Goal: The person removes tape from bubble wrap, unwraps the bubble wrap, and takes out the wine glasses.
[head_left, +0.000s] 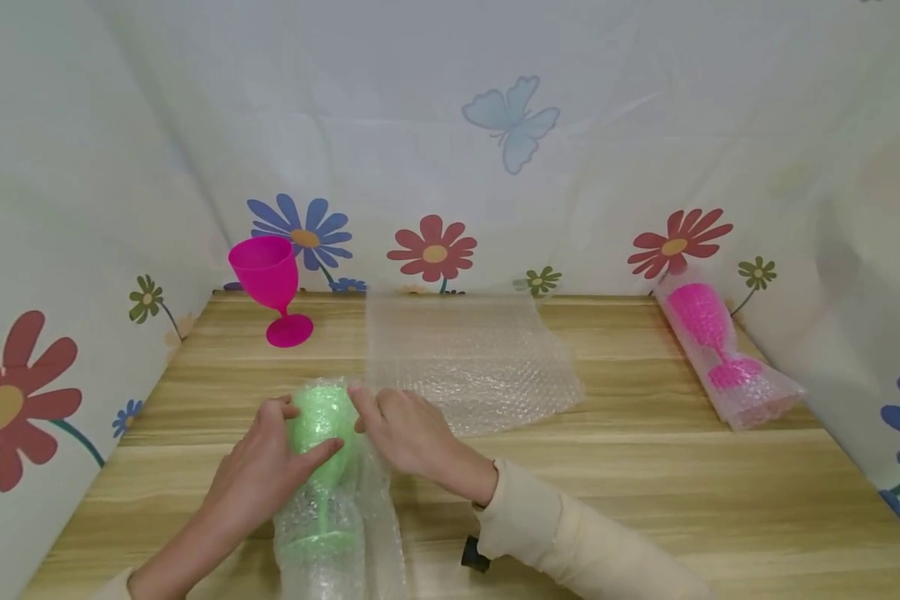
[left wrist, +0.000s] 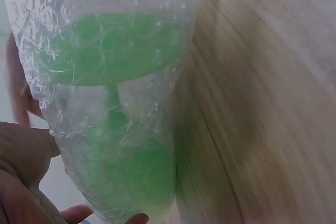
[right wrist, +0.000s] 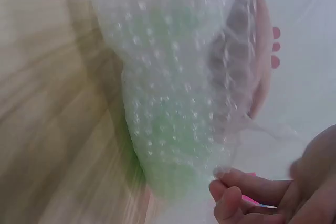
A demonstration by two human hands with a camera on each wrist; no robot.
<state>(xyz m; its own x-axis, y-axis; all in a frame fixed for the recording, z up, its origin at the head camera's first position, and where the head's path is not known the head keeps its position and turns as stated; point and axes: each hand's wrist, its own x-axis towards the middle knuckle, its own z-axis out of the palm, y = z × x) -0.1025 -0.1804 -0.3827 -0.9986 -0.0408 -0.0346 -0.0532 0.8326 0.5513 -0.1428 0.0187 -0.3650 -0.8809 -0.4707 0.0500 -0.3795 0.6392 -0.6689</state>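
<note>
Flower-printed cloth (head_left: 585, 50) backs a wood-grain table (head_left: 607, 517). On its near part is a green goblet (head_left: 322, 425), bowl pointing away from the person, seen only through bubble wrap (head_left: 322, 567); its outlines blur, the bowl's inside is hidden, and the wrap's near end is cut off by the head view's lower edge. Left of this goblet, the left hand (head_left: 258, 454) curls round the wrapped bowl, thumb across it, some fingers hidden. To the goblet's right, the right hand (head_left: 405, 429) pinches a loose edge of the wrap between thumb and finger, as the right wrist view shows. Beyond and left of the goblet stands a bare pink goblet (head_left: 266, 275), contents impossible to make out. Beyond it and to the right lies a flat clear sheet (head_left: 465, 358). Farther right, a second clear wrapping (head_left: 765, 408) holds another pink goblet (head_left: 697, 312), its shape softened by the bubbles.
</note>
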